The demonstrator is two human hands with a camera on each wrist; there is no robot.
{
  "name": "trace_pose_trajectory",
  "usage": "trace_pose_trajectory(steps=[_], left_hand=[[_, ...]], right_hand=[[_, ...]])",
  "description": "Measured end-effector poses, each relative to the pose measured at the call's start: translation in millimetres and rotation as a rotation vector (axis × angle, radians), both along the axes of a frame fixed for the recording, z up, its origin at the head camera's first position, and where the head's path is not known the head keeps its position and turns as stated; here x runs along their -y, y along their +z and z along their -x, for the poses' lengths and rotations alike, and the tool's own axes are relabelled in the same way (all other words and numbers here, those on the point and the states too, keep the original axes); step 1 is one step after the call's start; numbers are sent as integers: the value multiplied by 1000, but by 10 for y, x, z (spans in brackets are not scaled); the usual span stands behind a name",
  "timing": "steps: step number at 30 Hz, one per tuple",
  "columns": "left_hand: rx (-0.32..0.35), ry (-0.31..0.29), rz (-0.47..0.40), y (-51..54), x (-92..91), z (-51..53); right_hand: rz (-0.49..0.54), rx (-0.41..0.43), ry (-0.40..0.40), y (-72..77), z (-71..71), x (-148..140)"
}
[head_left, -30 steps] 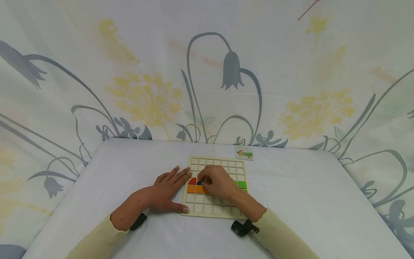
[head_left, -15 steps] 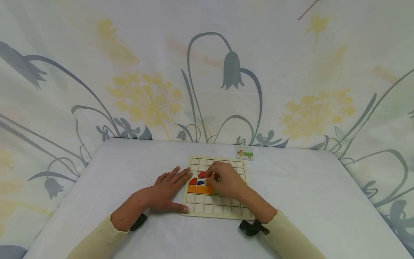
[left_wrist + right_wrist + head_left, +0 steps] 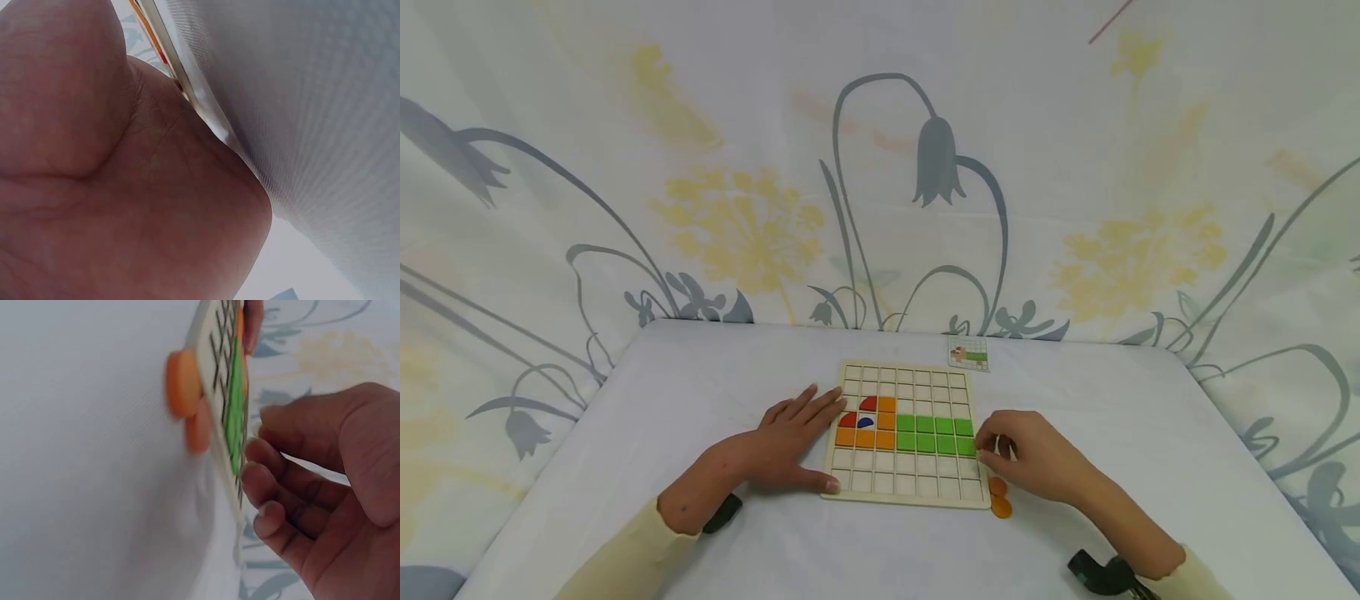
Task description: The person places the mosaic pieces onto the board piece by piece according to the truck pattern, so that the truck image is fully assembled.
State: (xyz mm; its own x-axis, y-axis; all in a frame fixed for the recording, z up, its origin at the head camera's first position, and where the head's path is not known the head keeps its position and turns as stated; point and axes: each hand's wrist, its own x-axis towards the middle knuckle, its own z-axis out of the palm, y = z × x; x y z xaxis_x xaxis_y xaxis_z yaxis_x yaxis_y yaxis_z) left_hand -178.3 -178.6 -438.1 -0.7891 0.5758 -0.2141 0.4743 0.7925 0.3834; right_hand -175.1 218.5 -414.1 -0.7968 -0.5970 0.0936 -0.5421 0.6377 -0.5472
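Observation:
My left hand (image 3: 786, 442) lies flat with fingers spread, its fingertips and thumb resting on the left edge of a pale wooden grid board (image 3: 906, 485). On the board are two rows of green square tiles (image 3: 934, 434), several orange tiles (image 3: 886, 439), red curved tiles (image 3: 868, 404) and a tile with a blue half circle (image 3: 865, 423). My right hand (image 3: 1037, 454) hovers beside the board's right edge, near the last green tiles. In the right wrist view its fingers (image 3: 259, 478) are loosely bent, with nothing seen between them. The palm (image 3: 125, 187) fills much of the left wrist view.
Two orange rounded pieces (image 3: 1002, 507) lie on the white tablecloth against the board's lower right corner. A small picture card (image 3: 967, 354) with a coloured grid pattern lies behind the board. Patterned cloth (image 3: 880, 208) rises behind the table.
My right hand has moved right, from over the coloured tiles to the board's right edge. An orange tile it pinched half a second ago now appears to sit beside the red one. My left hand stays put.

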Motion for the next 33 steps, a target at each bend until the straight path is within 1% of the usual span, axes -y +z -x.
trace_pose_trajectory(steps=[5, 8, 11, 15, 22, 26, 30, 33], left_hand=[[-2, 1, -2, -9, 6, 2], [1, 3, -13, -3, 6, -2], [5, 2, -21, 2, 1, -7], [4, 3, -19, 17, -2, -15], [7, -5, -29, -1, 9, -7], [10, -4, -28, -2, 11, -9], [8, 1, -19, 2, 13, -8], [8, 0, -15, 4, 14, -5]], right_hand=[[0, 89, 23, -71, -80, -224], [18, 108, 39, -114, -86, -281], [25, 116, 56, -129, -78, -304], [3, 122, 71, -113, -81, -294], [5, 203, 88, -96, -83, -280], [30, 207, 98, -72, -75, -248], [82, 182, 94, -47, -63, -153], [114, 155, 82, -34, -51, -25]])
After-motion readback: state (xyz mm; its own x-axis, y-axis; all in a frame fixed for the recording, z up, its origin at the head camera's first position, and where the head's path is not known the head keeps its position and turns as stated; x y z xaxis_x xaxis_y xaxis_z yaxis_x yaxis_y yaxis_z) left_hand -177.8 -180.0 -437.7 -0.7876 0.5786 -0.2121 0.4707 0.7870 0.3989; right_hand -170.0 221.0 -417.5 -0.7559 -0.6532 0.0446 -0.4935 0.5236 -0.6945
